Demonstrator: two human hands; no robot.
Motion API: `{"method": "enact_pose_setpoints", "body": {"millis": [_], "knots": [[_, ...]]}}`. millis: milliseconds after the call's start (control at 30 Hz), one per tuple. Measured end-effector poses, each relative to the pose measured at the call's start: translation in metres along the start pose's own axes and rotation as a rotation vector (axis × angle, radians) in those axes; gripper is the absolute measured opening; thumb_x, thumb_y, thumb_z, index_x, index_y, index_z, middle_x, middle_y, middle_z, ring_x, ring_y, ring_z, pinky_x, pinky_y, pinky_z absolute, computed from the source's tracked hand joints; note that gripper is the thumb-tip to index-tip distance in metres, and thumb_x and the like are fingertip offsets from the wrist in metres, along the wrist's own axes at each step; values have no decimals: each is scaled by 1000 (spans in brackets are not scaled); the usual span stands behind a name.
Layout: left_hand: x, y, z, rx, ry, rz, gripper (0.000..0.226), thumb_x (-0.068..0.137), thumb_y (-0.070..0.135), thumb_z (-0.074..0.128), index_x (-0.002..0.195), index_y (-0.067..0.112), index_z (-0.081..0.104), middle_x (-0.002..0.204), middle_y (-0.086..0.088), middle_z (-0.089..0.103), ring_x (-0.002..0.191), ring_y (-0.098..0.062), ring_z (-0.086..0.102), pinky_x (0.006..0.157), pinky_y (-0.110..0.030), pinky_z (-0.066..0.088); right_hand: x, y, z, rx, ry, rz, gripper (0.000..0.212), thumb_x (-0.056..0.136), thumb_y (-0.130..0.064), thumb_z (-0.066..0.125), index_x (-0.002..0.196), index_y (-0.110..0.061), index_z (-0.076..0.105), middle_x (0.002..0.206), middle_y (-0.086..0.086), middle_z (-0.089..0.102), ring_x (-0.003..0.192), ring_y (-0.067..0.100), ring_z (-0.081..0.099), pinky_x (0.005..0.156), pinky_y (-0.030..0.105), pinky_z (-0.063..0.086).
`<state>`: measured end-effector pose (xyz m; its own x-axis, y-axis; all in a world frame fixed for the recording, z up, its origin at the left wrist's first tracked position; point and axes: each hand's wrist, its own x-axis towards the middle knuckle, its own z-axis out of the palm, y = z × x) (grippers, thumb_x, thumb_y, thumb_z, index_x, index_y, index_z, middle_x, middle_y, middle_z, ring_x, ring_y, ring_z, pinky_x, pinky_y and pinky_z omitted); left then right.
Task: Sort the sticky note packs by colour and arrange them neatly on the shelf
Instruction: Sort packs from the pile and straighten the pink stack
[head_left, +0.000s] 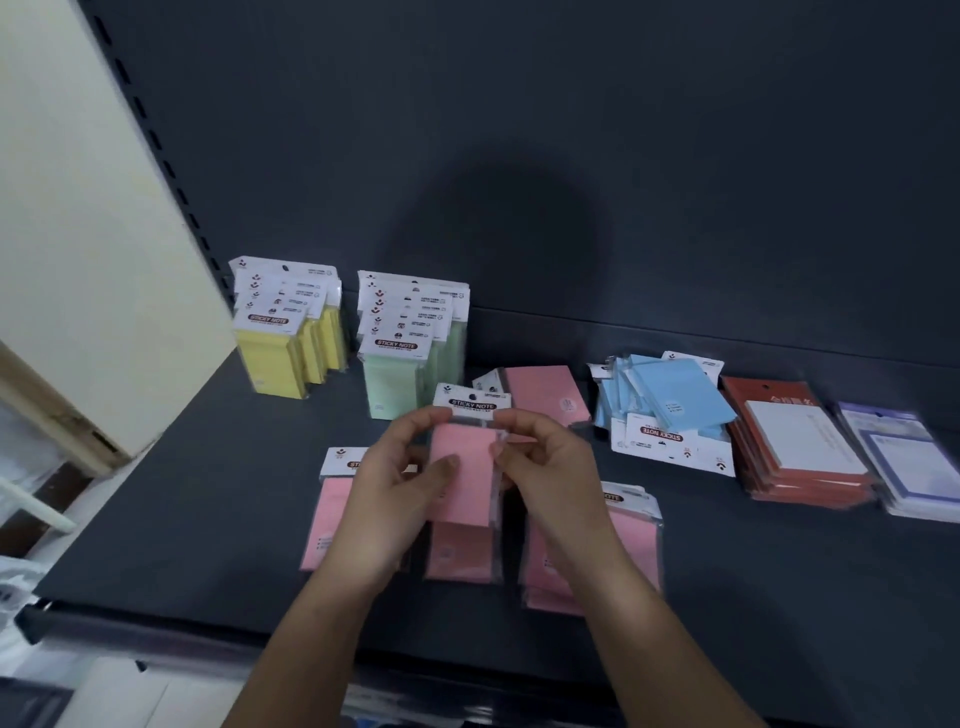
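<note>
The left hand (395, 491) and right hand (550, 467) are pinching a pink pack (462, 467), partly hiding flat pink packs (639, 540) beneath; open shelf (182, 519) is stretching leftward.

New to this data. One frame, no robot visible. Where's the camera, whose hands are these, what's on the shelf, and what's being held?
There is no machine here. A person works with bare hands, and the single picture comes from a wide-angle camera worn on their head, looking forward and down.

The left hand and right hand together hold one pink pack of sticky notes above the dark shelf.

At the back left, yellow packs and green packs stand in rows. Loose pink packs lie flat under and around the hands. To the right is a jumbled pile of blue packs, then a stack of red packs, and purple-edged packs at the far right.

Yellow and green look sorted, and pink appears to be in progress.
</note>
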<state>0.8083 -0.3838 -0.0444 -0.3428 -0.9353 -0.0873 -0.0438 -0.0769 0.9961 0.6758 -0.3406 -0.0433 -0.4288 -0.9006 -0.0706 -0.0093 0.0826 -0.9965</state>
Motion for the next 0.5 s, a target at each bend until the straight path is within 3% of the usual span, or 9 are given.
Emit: {"method": "enact_pose_setpoints", "body": {"millis": [67, 133, 233, 333, 400, 500], "knots": [[-5, -10, -6, 130, 9, -20, 40, 86, -2, 59, 118, 23, 57, 77, -10, 55, 66, -17, 54, 55, -19, 47, -2, 7, 4, -149, -30, -11, 31, 86, 1, 58, 99, -26, 65, 77, -3, 62, 63, 6, 54, 64, 14, 45], [-10, -19, -8, 238, 5, -32, 44, 84, -1, 62, 122, 18, 54, 82, -3, 55, 70, -17, 53, 59, -19, 47, -7, 14, 6, -407, -45, -67, 32, 85, 1, 57, 110, -18, 64, 93, -3, 62, 73, 5, 55, 69, 6, 41], [-16, -26, -7, 454, 33, 56, 46, 82, 2, 64, 125, 16, 52, 94, 5, 51, 75, -7, 50, 68, -14, 42, -16, 22, 9, -647, -39, -198, 38, 85, 2, 54, 120, -11, 60, 116, 2, 55, 94, 10, 53, 83, 10, 36], [-18, -28, -2, 617, 40, 138, 48, 82, 5, 64, 128, 11, 50, 115, -1, 53, 103, -15, 49, 91, -19, 37, -21, 28, 11, -811, -47, -266, 43, 85, 3, 50, 126, -10, 53, 121, 6, 50, 105, 15, 49, 88, 15, 33], [-19, -29, 1, 737, 21, 139, 48, 83, 8, 63, 129, 10, 49, 127, -3, 51, 115, -19, 43, 96, -19, 30, -23, 32, 17, -958, -26, -285, 42, 81, 5, 51, 122, -7, 55, 119, 10, 50, 108, 24, 49, 90, 25, 38], [-18, -31, 4, 886, 24, 143, 44, 84, 16, 60, 127, 14, 50, 132, 1, 50, 113, -21, 37, 91, -20, 24, -24, 42, 27, -1068, 63, -328, 38, 61, 9, 66, 96, -6, 63, 100, 14, 57, 85, 31, 58, 71, 36, 53]]}}
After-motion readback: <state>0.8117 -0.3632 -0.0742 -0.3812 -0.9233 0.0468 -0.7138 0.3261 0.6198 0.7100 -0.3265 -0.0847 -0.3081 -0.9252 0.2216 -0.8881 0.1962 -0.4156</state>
